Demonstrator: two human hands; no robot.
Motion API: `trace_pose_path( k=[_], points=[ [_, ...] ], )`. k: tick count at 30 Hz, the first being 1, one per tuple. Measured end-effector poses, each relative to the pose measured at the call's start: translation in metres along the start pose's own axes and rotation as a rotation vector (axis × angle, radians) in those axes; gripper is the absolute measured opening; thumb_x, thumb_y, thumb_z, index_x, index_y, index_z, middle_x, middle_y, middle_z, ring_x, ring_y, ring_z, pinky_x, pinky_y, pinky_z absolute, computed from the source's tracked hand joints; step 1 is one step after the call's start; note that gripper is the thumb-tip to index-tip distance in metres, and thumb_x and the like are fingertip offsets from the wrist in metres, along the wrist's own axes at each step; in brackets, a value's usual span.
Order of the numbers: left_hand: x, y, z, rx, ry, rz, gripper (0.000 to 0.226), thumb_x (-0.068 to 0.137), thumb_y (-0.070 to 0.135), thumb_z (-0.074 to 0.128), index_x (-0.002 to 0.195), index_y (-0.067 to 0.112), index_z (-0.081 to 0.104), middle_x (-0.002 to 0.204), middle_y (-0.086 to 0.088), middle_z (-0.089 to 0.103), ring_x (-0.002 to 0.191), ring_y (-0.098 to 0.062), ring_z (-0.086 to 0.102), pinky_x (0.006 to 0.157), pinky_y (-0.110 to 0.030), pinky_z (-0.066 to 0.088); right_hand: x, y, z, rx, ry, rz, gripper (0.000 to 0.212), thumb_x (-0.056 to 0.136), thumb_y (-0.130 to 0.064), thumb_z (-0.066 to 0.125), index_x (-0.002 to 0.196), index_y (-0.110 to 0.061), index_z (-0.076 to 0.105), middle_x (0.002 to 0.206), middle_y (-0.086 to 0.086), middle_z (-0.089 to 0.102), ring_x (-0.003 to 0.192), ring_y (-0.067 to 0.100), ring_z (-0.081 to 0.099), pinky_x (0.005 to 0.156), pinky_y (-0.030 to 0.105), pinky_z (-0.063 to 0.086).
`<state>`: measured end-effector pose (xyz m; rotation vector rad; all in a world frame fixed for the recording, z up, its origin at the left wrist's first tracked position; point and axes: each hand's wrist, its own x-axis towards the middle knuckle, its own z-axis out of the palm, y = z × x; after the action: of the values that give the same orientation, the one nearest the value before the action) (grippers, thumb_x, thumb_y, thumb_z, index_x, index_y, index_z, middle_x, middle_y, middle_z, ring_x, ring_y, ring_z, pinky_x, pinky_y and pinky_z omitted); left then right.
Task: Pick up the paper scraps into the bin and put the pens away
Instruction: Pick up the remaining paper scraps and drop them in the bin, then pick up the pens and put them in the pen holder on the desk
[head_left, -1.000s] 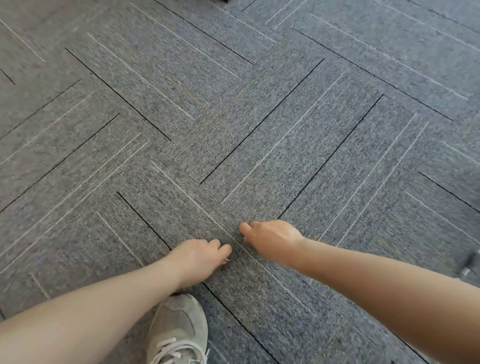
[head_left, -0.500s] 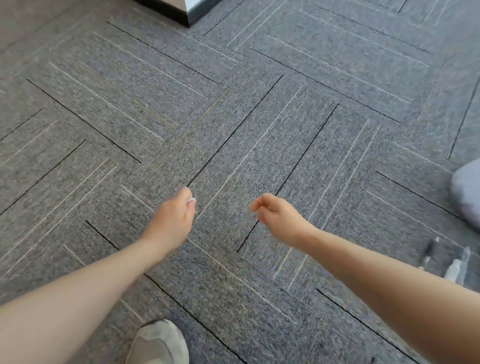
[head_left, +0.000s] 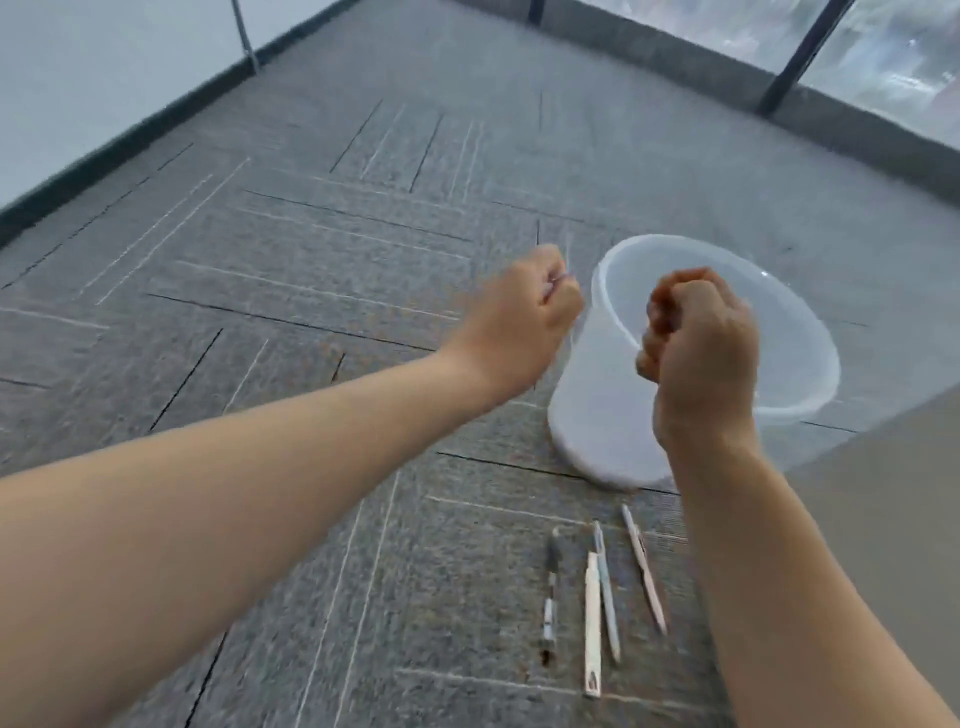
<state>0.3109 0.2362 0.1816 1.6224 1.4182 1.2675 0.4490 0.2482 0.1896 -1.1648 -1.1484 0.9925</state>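
Note:
A translucent white bin (head_left: 618, 415) stands on the grey carpet, its mouth tilted toward me. My left hand (head_left: 524, 322) is curled into a fist just left of the bin's rim, and a pale sliver of paper scrap (head_left: 557, 282) shows at its fingertips. My right hand (head_left: 698, 358) hovers over the bin's near rim with its fingers bunched tight against the thumb, as on a small scrap hidden inside. Several pens lie side by side on the carpet in front of the bin: a black one (head_left: 550, 587), a white one (head_left: 592, 629), a grey-blue one (head_left: 606, 587) and a pink one (head_left: 644, 566).
A white wall with a dark skirting (head_left: 130, 135) runs along the left. Windows with dark frames (head_left: 784, 67) line the far right. A flat beige-grey surface (head_left: 883, 493) fills the right edge beside my right arm. Carpet stretches to the left of the bin.
Both hands lifted off the carpet, where they were pinching at it, and swung right to the bin. The bin and the row of pens have come fully into view.

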Motion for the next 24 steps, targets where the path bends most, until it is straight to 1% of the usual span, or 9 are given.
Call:
trace_pose_path(
  k=[3, 6, 9, 12, 15, 17, 20, 22, 24],
  points=[
    [0.044, 0.017, 0.053, 0.02, -0.073, -0.006, 0.021, 0.089, 0.016, 0.042, 0.068, 0.017, 0.039, 0.068, -0.007, 0.06, 0.054, -0.017, 0.041, 0.052, -0.032, 0.03, 0.042, 0.007, -0.043, -0.158, 0.119, 0.014, 0.02, 0.07, -0.014, 0.043, 0.057, -0.022, 0.055, 0.057, -0.003, 0.049, 0.05, 0.013, 0.038, 0.048, 0.026, 0.03],
    [0.075, 0.014, 0.1, 0.144, -0.147, -0.078, 0.013, 0.089, 0.019, 0.042, 0.079, 0.012, 0.045, 0.089, -0.012, 0.066, 0.073, -0.026, 0.052, 0.062, -0.036, 0.04, 0.074, 0.026, -0.07, -0.4, 0.077, 0.111, 0.023, 0.08, -0.014, 0.043, 0.067, -0.024, 0.059, 0.074, 0.0, 0.06, 0.065, 0.016, 0.048, 0.064, 0.032, 0.038],
    [0.09, 0.007, 0.128, 0.268, -0.271, -0.16, 0.015, 0.09, 0.027, 0.046, 0.092, 0.012, 0.051, 0.096, -0.008, 0.064, 0.088, -0.027, 0.058, 0.076, -0.035, 0.046, 0.086, 0.034, -0.086, -0.439, -0.051, 0.204, 0.028, 0.096, -0.027, 0.039, 0.105, -0.019, 0.064, 0.117, 0.005, 0.06, 0.091, 0.017, 0.057, 0.077, 0.019, 0.045],
    [0.098, 0.011, 0.136, 0.279, -0.364, -0.132, 0.024, 0.092, 0.029, 0.043, 0.084, 0.012, 0.057, 0.092, -0.013, 0.063, 0.092, -0.032, 0.059, 0.08, -0.037, 0.049, 0.087, 0.029, -0.095, -0.439, -0.009, 0.185, 0.043, 0.105, -0.031, 0.028, 0.139, -0.017, 0.051, 0.145, -0.002, 0.047, 0.134, 0.013, 0.04, 0.107, 0.025, 0.027],
    [0.097, 0.013, 0.12, 0.064, -0.142, -0.05, 0.03, 0.093, 0.026, 0.038, 0.083, 0.014, 0.064, 0.076, -0.003, 0.061, 0.082, -0.026, 0.057, 0.074, -0.032, 0.044, 0.078, 0.02, -0.094, -0.368, 0.138, 0.038, 0.044, 0.097, -0.034, 0.033, 0.119, -0.015, 0.065, 0.123, -0.003, 0.064, 0.117, 0.015, 0.057, 0.1, 0.03, 0.042],
    [0.087, 0.002, 0.102, -0.011, 0.114, 0.049, 0.028, 0.092, 0.025, 0.04, 0.085, 0.015, 0.066, 0.077, 0.0, 0.065, 0.08, -0.021, 0.06, 0.075, -0.034, 0.048, 0.062, 0.011, -0.092, -0.244, 0.165, -0.064, 0.032, 0.095, -0.025, 0.04, 0.091, -0.015, 0.07, 0.092, 0.0, 0.071, 0.081, 0.021, 0.067, 0.07, 0.03, 0.052],
    [0.047, -0.033, 0.081, 0.05, 0.314, 0.004, 0.023, 0.093, 0.024, 0.042, 0.077, 0.015, 0.056, 0.067, -0.001, 0.058, 0.063, -0.021, 0.054, 0.057, -0.037, 0.045, 0.023, 0.01, -0.097, -0.121, -0.007, -0.092, 0.03, 0.094, -0.011, 0.046, 0.07, -0.01, 0.063, 0.06, 0.005, 0.058, 0.046, 0.021, 0.05, 0.04, 0.027, 0.034],
    [0.008, -0.065, 0.078, 0.203, 0.158, -0.181, 0.022, 0.094, 0.025, 0.043, 0.076, 0.015, 0.052, 0.064, 0.002, 0.054, 0.054, -0.015, 0.046, 0.05, -0.031, 0.038, -0.004, 0.026, -0.102, -0.142, -0.206, 0.038, 0.029, 0.094, -0.008, 0.048, 0.069, -0.003, 0.061, 0.057, 0.008, 0.054, 0.041, 0.019, 0.045, 0.037, 0.024, 0.03],
    [-0.034, -0.098, 0.089, 0.433, -0.211, -0.379, 0.019, 0.093, 0.03, 0.047, 0.077, 0.02, 0.052, 0.071, 0.001, 0.06, 0.056, -0.012, 0.051, 0.052, -0.029, 0.041, -0.024, 0.062, -0.109, -0.37, -0.381, 0.236, 0.026, 0.093, -0.009, 0.051, 0.071, -0.003, 0.062, 0.06, 0.008, 0.057, 0.045, 0.018, 0.048, 0.042, 0.023, 0.035]
  ],
)
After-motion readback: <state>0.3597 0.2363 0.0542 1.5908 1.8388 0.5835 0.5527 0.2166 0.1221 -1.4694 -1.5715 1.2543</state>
